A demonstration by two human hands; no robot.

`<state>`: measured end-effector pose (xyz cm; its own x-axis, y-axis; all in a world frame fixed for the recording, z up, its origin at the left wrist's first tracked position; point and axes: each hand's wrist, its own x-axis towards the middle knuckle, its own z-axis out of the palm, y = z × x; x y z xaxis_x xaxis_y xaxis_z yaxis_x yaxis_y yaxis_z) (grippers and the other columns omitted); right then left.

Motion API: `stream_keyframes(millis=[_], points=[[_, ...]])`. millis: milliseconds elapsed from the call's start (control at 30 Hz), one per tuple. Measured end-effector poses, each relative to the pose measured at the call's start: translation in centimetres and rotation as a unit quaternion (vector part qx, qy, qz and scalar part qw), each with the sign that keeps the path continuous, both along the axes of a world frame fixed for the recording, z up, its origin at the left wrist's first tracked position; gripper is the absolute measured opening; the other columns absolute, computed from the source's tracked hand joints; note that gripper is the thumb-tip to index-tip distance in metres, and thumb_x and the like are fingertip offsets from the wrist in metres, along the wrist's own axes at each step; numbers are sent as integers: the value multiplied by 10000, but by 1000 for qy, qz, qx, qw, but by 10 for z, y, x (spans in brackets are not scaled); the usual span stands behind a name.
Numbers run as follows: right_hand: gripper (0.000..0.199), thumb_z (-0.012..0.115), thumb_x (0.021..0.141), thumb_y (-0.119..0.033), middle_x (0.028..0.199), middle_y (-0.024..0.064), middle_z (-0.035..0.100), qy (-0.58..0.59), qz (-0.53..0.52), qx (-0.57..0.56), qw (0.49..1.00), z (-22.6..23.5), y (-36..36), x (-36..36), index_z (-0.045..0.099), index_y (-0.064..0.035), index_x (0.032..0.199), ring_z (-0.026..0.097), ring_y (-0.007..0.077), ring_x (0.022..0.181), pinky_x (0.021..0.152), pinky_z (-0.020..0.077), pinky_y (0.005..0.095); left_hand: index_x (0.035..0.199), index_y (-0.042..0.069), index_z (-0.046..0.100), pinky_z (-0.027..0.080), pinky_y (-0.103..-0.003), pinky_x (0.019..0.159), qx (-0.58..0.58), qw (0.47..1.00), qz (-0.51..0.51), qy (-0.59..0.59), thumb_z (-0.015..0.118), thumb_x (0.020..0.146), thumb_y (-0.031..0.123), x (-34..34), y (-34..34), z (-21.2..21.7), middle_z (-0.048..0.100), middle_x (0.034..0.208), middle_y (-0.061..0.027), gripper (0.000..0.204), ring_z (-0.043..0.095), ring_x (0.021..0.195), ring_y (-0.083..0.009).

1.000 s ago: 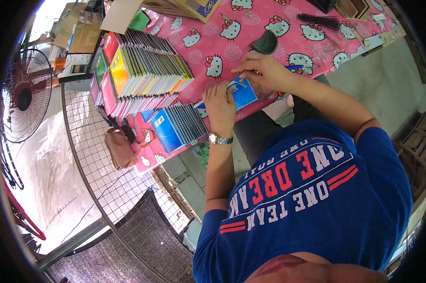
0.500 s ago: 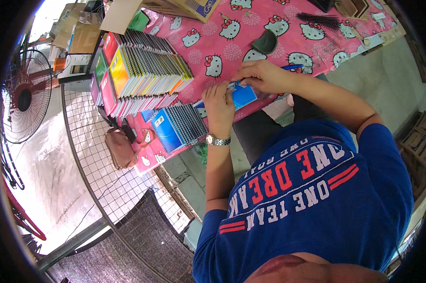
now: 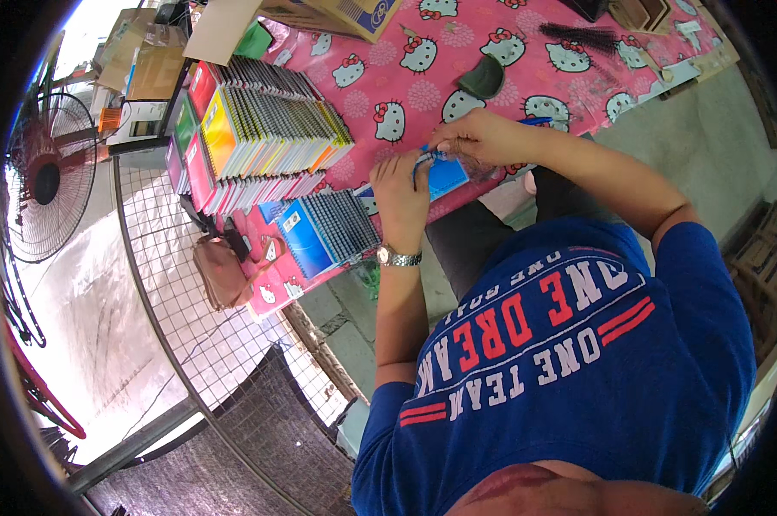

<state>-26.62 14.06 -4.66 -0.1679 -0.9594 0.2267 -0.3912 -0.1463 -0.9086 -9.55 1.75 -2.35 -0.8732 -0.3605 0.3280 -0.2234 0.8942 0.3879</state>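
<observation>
at the near edge of the table (image 3: 448, 79), i am watching a small blue notebook (image 3: 450, 178) lying aslant between two bare hands. the left hand (image 3: 398, 182) is lying over its left part, thumb reaching across the cover; i am not managing to tell whether it is gripping underneath or only pressing. the right hand (image 3: 477, 138) is holding its fingertips close together at the far edge of the notebook, too small in my view to show whether anything is pinched there.

for such fine fingertip work, i am judging a steady left hand as mattering most: pressing flat, near the working edge, so the notebook is not skidding. i am favouring short, light right-hand movements, with the left thumb sitting clear of the spot. the blue stack (image 3: 328, 229) is standing near the left wrist, so a wide swing is risking a nudge; a blue pen (image 3: 537, 120) is showing just beyond the right wrist.
</observation>
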Motion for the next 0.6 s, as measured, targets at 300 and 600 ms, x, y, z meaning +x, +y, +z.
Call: stream_keyframes(millis=[300,600], points=[[318,666,856,-174,882,145,644,170,-70,13,983,31,16,25,528,-71,1123,637,362,758,682,495,452,1050,49,574,401,-428,846,-10,999,-38,-27,654,809,102,11,8,8,654,968,-121,259,602,908,-322],[420,708,830,-312,1201,169,561,350,-288,177,874,-35,-16,-48,562,-63,1135,541,343,1142,888,482,436,1046,57,591,380,-454,958,-15,998,-59,-32,644,864,191,13,-1,1,648,993,-133,233,586,957,-338]])
